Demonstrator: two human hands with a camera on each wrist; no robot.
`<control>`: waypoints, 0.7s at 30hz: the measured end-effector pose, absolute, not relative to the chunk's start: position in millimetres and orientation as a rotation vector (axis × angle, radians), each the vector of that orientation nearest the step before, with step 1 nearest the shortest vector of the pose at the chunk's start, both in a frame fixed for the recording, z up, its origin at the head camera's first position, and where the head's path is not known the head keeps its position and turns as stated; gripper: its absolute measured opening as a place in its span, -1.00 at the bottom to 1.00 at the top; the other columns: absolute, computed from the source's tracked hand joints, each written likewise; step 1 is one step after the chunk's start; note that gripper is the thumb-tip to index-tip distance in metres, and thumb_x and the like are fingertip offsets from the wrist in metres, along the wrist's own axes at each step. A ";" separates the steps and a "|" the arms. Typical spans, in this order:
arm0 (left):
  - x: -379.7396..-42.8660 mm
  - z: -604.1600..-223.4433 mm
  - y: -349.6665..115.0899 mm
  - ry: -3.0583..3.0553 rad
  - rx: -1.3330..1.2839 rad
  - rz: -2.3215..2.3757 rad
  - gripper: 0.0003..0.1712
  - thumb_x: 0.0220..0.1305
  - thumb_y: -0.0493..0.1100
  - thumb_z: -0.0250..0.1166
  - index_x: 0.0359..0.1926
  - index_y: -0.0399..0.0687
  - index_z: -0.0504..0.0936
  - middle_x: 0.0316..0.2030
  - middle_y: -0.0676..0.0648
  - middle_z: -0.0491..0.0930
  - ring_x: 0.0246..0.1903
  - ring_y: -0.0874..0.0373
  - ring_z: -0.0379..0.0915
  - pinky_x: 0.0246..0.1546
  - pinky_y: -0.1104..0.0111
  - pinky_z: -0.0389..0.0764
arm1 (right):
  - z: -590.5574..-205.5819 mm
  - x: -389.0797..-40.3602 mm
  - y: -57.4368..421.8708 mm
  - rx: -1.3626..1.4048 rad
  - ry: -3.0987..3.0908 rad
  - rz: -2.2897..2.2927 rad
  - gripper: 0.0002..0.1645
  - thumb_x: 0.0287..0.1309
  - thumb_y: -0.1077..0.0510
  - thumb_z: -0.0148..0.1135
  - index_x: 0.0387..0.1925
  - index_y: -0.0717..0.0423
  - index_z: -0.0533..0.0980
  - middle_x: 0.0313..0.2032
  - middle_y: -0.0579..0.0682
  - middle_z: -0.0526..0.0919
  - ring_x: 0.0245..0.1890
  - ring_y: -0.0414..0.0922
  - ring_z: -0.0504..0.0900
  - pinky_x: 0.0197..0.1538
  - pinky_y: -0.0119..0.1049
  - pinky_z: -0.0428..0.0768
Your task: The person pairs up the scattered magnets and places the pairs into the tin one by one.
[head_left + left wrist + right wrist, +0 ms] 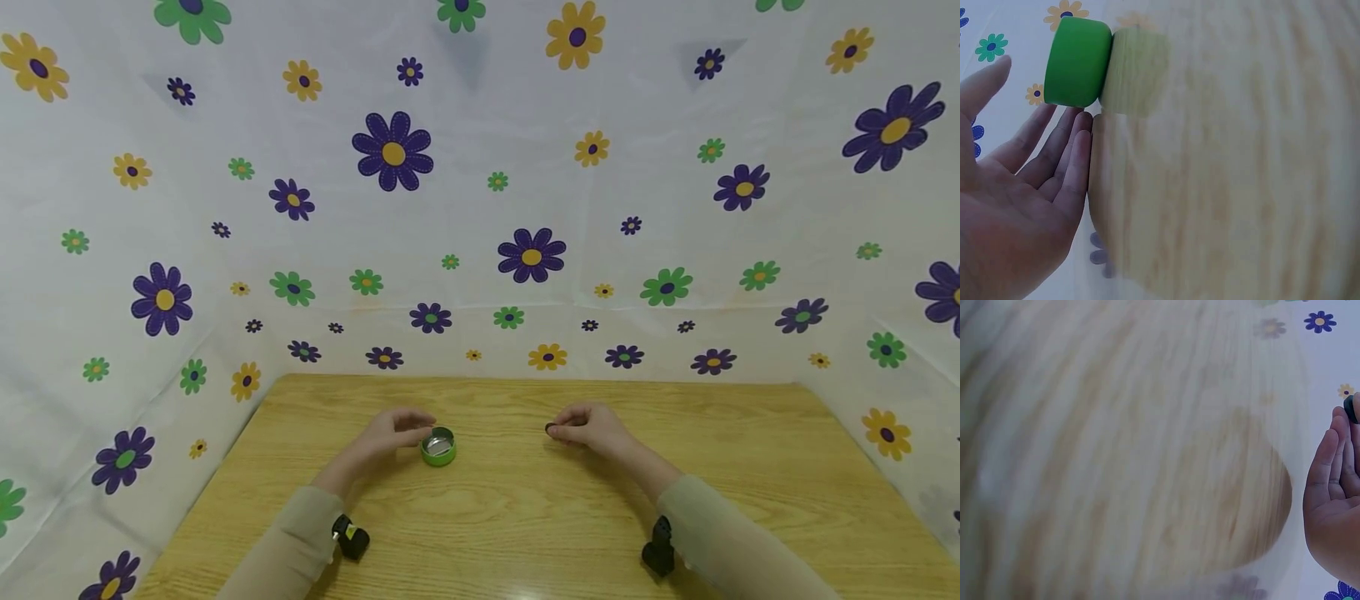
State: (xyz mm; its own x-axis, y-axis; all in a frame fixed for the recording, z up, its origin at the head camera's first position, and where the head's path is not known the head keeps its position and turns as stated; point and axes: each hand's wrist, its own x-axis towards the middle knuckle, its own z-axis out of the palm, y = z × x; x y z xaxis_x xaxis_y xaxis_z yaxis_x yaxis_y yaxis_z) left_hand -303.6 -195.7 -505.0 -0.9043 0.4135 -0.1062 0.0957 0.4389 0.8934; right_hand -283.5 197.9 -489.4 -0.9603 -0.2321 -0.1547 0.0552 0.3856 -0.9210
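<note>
A small round green tin [438, 448] with a silvery inside stands on the wooden table, its open top facing up. My left hand [397, 430] is right beside the tin on its left. In the left wrist view the fingertips reach the green wall [1077, 62] of it, fingers fairly straight and thumb held apart. Farther right, my right hand [596, 429] pinches a small dark object [550, 427] between thumb and fingers, just above the table. The right wrist view catches that dark piece [1350, 409] at its edge; its kind I cannot tell.
The wooden table [480, 517] reaches back to a white cloth [480, 217] with purple, green and yellow flowers, which also hangs at both sides. Black wrist cameras sit on the left wrist [350, 537] and right wrist [659, 548].
</note>
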 end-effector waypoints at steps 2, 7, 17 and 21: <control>-302.7 -504.7 -196.4 2.390 0.452 1.431 -0.51 0.50 -0.06 0.35 0.30 -0.25 0.61 0.25 -0.28 0.65 0.23 -0.12 0.59 0.28 0.12 0.61 | -488.7 -283.8 196.1 -0.152 2.383 -1.606 -0.78 0.36 0.14 0.46 -0.15 0.26 0.69 -0.30 -0.07 0.81 -0.33 -0.22 0.70 -0.23 -0.38 0.68; -302.8 -505.7 -195.7 2.369 0.485 1.398 -0.45 0.40 -0.10 0.45 0.31 -0.24 0.60 0.20 -0.23 0.68 0.17 -0.05 0.61 0.24 0.17 0.61 | -486.1 -284.1 190.1 -0.162 2.407 -1.590 -0.76 0.35 0.12 0.47 -0.14 0.25 0.69 -0.31 -0.09 0.80 -0.33 -0.24 0.68 -0.22 -0.38 0.67; -298.8 -503.3 -196.3 2.355 0.593 1.366 -0.40 0.33 -0.21 0.50 0.33 -0.29 0.57 0.23 -0.31 0.64 0.17 -0.05 0.60 0.27 0.17 0.64 | -483.0 -287.6 173.7 -0.190 2.363 -1.602 -0.78 0.36 0.17 0.45 -0.12 0.28 0.70 -0.21 0.00 0.83 -0.27 -0.26 0.72 -0.14 -0.37 0.74; -296.9 -502.0 -195.8 2.358 0.592 1.362 -0.40 0.33 -0.21 0.50 0.33 -0.29 0.57 0.22 -0.30 0.64 0.15 -0.01 0.60 0.24 0.21 0.65 | -478.6 -288.5 167.0 -0.172 2.360 -1.591 -0.78 0.37 0.13 0.44 -0.12 0.23 0.70 -0.20 -0.01 0.82 -0.26 -0.25 0.70 -0.12 -0.37 0.73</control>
State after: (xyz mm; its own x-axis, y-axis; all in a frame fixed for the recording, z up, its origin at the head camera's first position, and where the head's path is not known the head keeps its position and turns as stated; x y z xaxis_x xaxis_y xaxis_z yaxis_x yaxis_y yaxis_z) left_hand -296.9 -195.8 -502.0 -0.8501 0.5184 -0.0927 0.1787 0.4496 0.8752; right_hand -288.5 167.0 -478.6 -0.9509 -0.2575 -0.1714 0.0623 0.3834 -0.9215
